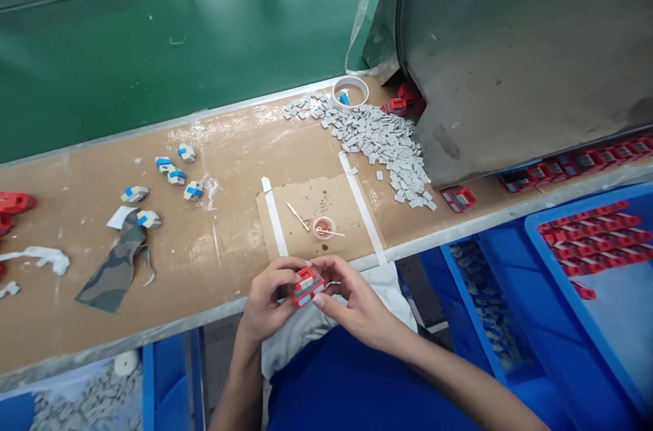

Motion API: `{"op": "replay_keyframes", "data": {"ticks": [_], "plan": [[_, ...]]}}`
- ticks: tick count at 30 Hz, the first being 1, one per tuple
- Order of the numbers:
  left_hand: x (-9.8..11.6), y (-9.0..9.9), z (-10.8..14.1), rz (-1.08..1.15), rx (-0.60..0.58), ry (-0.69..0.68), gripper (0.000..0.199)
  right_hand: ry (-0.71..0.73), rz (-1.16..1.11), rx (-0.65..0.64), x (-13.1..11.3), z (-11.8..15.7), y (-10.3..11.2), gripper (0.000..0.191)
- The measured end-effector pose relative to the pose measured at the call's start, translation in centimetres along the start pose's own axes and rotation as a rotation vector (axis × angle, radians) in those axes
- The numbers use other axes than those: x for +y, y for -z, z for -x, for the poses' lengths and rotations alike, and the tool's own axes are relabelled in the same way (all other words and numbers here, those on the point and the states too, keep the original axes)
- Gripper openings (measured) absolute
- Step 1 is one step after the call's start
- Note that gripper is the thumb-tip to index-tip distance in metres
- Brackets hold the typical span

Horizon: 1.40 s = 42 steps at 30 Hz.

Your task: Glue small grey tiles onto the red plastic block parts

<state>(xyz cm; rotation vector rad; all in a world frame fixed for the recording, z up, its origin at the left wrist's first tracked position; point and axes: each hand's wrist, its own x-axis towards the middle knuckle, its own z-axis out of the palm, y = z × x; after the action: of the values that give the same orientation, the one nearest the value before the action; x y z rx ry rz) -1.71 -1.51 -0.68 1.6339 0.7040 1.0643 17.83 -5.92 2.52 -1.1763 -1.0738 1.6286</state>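
Your left hand (268, 298) and right hand (357, 298) both pinch a red part (307, 286) between thumb and fingers, holding it at the near edge of the bench (235, 145). Just beyond it, on a cardboard sheet (349, 203) taped along its sides, sit a small cup (325, 218) with a thin stick (337, 234) across it and, beside that, a white stick (296, 215). Toward the bench's far edge spreads a heap of grey pieces (377, 135), a tape roll (335, 92) at its back. Leftward, camouflage cloth (112, 274) lies nearer the near edge.
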Motion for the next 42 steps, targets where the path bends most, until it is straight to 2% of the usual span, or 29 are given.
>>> {"op": "replay_keyframes", "data": {"ticks": [5,10,13,18,25,29,37,42], "plan": [[-0.4,0.0,0.5,-0.027,-0.012,-0.033,0.019,0.061,0.003,0.043,1.2,-0.2,-0.8,0.044],[0.1,0.3,-0.3,-0.054,-0.064,-0.063,0.04,0.26,0.267,0.172,0.8,-0.2,-0.3,0.032],[0.4,0.3,-0.5,-0.08,-0.031,-0.042,0.027,0.346,0.438,0.213,0.2,0.0,0.0,0.029],[0.5,0.0,-0.3,-0.047,0.071,0.047,0.016,0.409,0.572,0.192,-0.5,-0.3,-0.1,0.032],[0.4,0.2,-0.2,0.049,0.105,0.107,0.008,0.392,0.576,0.141,-0.6,-0.8,-0.3,0.033],[0.4,0.2,-0.3,0.062,0.122,0.094,0.009,0.385,0.595,0.13,-0.7,-0.8,-0.1,0.03],[0.1,0.1,-0.2,-0.03,0.115,-0.036,0.01,0.592,0.766,0.135,-0.8,-0.8,-0.4,0.025],[0.3,0.4,-0.2,-0.04,0.116,-0.022,0.011,0.618,0.778,0.138,-0.7,-0.9,-0.7,0.025]]}}
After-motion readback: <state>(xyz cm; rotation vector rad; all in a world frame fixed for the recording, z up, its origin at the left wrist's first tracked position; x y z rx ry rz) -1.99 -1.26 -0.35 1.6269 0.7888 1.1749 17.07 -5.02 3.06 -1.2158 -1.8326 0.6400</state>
